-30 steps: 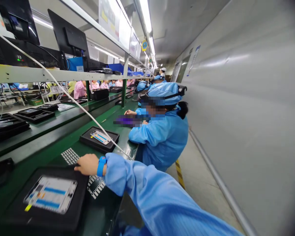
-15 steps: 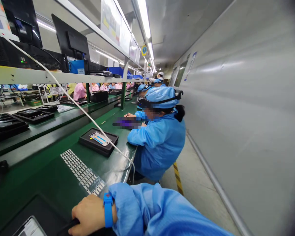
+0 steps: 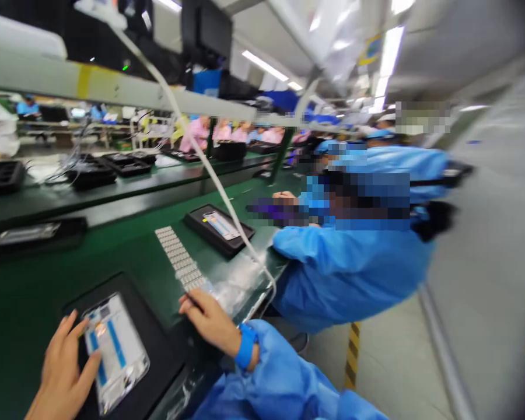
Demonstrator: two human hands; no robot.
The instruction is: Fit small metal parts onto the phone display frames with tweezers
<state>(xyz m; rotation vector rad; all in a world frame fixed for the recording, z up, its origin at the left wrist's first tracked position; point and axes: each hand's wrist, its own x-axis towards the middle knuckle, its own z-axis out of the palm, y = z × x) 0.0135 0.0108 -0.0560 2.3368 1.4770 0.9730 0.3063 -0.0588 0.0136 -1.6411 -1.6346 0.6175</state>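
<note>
A silvery phone frame (image 3: 125,341) with two blue strips lies in a black foam tray (image 3: 155,326) at the lower left. My left hand (image 3: 67,361) rests at its left edge, fingers spread and open, the fingertips touching the frame. Beyond the tray's right side, my right hand (image 3: 214,321) is closed around a thin dark tool (image 3: 194,301) whose kind is too blurred to tell. A blue wrist band (image 3: 246,346) circles that wrist. Close to the right fingertips lies a sheet of small pale labels (image 3: 179,256) on the green table.
Another black tray (image 3: 219,245) with a phone frame stands farther along the bench. A white cable (image 3: 205,160) hangs slantwise across the view. One person in a blue gown (image 3: 354,268) sits at the right. At left stands a dark tray (image 3: 76,230).
The view has swung left and down. My left hand has come into view on the phone frame. My right hand has moved over by the label sheet, still holding the dark tool.
</note>
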